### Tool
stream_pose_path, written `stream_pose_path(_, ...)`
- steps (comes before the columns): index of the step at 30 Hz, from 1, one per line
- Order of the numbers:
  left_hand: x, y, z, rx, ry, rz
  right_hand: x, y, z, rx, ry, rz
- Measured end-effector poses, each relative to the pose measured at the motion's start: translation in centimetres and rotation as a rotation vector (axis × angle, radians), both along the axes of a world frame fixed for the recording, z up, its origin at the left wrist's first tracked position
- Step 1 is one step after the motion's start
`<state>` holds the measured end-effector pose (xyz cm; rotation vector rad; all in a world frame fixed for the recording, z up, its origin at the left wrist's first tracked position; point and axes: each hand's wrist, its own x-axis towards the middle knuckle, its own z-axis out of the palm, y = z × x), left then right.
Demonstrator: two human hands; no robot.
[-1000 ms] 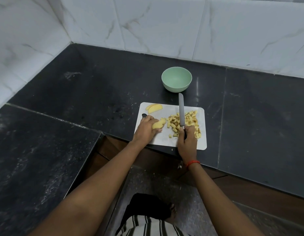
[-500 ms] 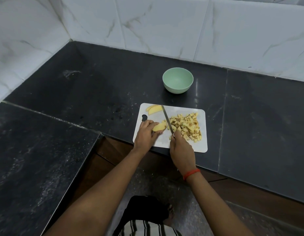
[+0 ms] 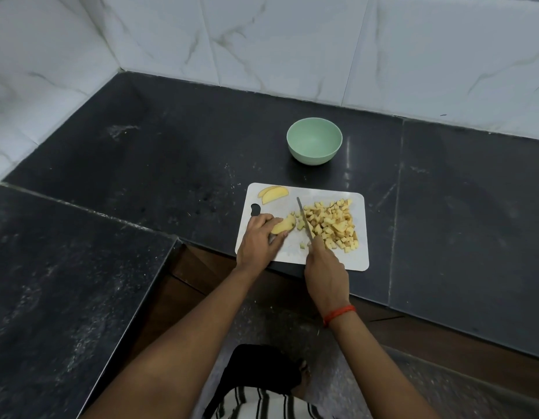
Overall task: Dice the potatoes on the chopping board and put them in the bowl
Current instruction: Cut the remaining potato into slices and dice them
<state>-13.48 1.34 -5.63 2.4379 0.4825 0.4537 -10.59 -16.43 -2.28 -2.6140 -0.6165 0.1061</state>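
Right at the front edge of the counter (image 3: 171, 140) sits the board (image 3: 357, 261), with open counter on both sides. The bowl (image 3: 313, 157) stands apart above it. The left hand (image 3: 257, 237) curls on a potato (image 3: 282, 226); the right hand (image 3: 324, 267) grips the knife (image 3: 304, 220) beside the dice (image 3: 331, 225).

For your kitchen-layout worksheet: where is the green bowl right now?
In the head view, the green bowl stands on the dark counter right of centre, just beyond the far edge of the chopping board, short of the tiled wall.
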Motion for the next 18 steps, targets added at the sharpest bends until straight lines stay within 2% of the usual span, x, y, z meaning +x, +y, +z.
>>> stream_pose_path(13, -0.1, -0.2, 0.5, 0.027, -0.004, -0.020, -1.0, 1.2, -0.2, -0.147, -0.046, 0.086)
stream_pose_path(18, -0.2, -0.3, 0.8, 0.017, -0.002, -0.030, 0.1, 3.1, -0.3, -0.090, -0.026, 0.081)
